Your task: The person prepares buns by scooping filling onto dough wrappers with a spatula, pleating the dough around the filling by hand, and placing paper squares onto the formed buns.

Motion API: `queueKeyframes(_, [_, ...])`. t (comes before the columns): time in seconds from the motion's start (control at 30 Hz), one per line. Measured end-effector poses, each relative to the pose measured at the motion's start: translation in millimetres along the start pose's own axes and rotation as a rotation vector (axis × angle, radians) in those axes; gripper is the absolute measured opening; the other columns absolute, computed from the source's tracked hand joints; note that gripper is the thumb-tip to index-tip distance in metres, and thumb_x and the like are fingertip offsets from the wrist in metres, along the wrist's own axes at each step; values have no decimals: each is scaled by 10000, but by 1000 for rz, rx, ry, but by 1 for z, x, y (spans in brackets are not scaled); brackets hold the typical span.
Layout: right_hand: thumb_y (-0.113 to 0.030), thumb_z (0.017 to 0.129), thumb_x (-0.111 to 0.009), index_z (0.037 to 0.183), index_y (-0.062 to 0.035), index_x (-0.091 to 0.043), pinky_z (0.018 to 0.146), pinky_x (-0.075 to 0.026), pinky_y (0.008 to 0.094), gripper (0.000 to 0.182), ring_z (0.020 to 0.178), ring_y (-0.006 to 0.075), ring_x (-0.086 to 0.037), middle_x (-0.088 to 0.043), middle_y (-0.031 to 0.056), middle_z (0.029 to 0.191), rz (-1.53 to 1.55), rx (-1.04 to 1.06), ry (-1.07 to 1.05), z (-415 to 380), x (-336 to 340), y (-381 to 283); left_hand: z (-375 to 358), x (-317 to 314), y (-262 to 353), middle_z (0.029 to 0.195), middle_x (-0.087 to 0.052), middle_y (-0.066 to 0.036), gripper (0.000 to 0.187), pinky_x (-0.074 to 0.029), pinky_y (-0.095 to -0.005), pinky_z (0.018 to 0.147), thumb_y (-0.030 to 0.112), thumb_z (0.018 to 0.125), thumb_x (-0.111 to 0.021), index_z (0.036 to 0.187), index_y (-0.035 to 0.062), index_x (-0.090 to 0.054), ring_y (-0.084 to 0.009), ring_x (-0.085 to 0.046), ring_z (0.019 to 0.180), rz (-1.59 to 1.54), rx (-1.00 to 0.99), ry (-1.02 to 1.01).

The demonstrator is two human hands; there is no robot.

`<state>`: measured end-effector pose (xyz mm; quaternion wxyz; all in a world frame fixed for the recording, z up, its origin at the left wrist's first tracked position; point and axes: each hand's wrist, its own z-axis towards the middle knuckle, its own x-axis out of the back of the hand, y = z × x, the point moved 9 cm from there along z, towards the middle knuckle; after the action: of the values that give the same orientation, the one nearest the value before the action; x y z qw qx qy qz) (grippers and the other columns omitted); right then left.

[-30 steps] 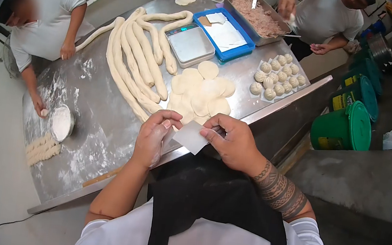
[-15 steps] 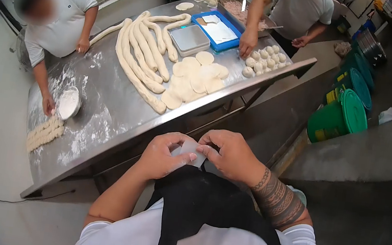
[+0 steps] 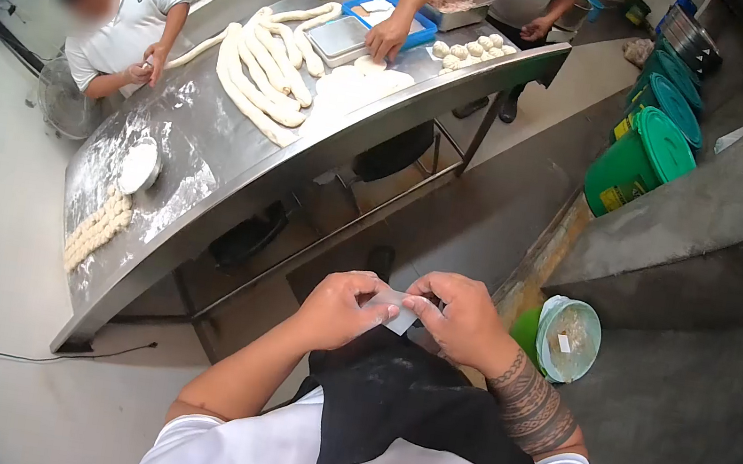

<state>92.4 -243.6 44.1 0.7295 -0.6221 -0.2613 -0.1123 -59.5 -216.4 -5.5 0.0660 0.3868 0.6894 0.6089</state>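
In front of my black apron [image 3: 388, 386], my left hand [image 3: 349, 312] pinches small white paper squares [image 3: 401, 320] between thumb and fingers. My right hand [image 3: 456, 318] grips the opposite edge of the same papers with thumb and forefinger. How many sheets there are I cannot make out. Beyond my hands stands a steel table [image 3: 198, 250] with long dough ropes [image 3: 256, 73], flattened dough rounds [image 3: 364, 84] and filled buns [image 3: 473, 52]. A co-worker's hand [image 3: 387, 40] reaches down to the dough rounds.
A flour bowl [image 3: 140, 166] and small dough pieces [image 3: 98, 232] lie at the table's left. A blue tray [image 3: 428, 31] and filling pan [image 3: 459, 12] stand farther back. Green bins [image 3: 643, 161] line the right; a lidded bucket [image 3: 568, 340] stands on the floor beside me.
My view has shifted, bringing the floor bucket into sight and the table higher up. The far co-worker's hand went from the buns to the dough rounds. The left co-worker's hands came together.
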Motion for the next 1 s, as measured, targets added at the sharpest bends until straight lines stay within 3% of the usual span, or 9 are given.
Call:
queueKeyframes(0.37, [-150,914,-707,932,-9,-697,751,-537,414,143,826,368,-682,-701,169,874,-97,83,-48,42,9,-19,24,32,20,830,-645,-23,171,-444,-282,662,156,851,-800,959,27,-766,-106,-552,721,-29,-118,25])
queueKeyframes(0.47, [-143,911,-708,931,-15,-696,747,-536,415,130,825,371,-679,-697,169,871,-86,96,-68,69,15,-20,40,48,16,814,-646,-74,205,-475,-316,663,211,869,-795,976,38,-774,-171,-580,698,-55,-62,25])
queueKeyframes(0.87, [-172,901,-715,965,-17,-691,755,-533,444,170,838,369,-671,-688,172,891,-84,128,-155,191,22,-2,126,126,4,821,-671,-75,223,-480,-310,666,223,880,-794,985,27,-772,-166,-570,690,-113,-16,45])
queueKeyframes(0.97, [-183,899,-738,1011,-14,-703,758,-544,414,206,832,326,-684,-692,172,900,-20,15,-127,231,41,11,146,162,-1,817,-681,-88,219,-485,-314,675,218,889,-782,984,22,-767,-171,-582,695,-39,13,142])
queueKeyframes(1.0, [-196,901,-750,1055,-11,-711,776,-552,387,243,839,279,-694,-702,170,917,3,-36,-112,247,52,24,153,172,-13,810,-699,-72,195,-491,-317,685,199,896,-773,966,18,-768,-143,-591,716,-90,-3,173])
